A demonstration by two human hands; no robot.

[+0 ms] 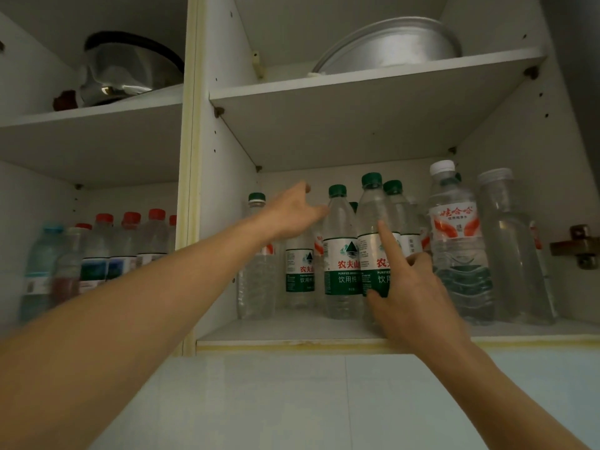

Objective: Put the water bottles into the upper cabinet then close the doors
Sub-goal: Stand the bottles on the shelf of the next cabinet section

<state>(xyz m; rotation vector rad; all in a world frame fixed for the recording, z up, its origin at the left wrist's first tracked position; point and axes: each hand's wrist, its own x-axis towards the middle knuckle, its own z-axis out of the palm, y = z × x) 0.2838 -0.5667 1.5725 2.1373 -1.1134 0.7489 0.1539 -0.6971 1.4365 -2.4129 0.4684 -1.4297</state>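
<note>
Nearest, the right hand [412,287] pinches a green-capped water bottle [373,235] on the cabinet's lower shelf [292,332], thumb low, forefinger up its label. Farther left, the left hand [292,212] reaches in, fingers loosely spread, touching a neighbouring bottle [341,254].

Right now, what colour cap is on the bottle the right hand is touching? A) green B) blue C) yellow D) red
A: the right hand has its finger and thumb on a bottle with a green cap.
</note>
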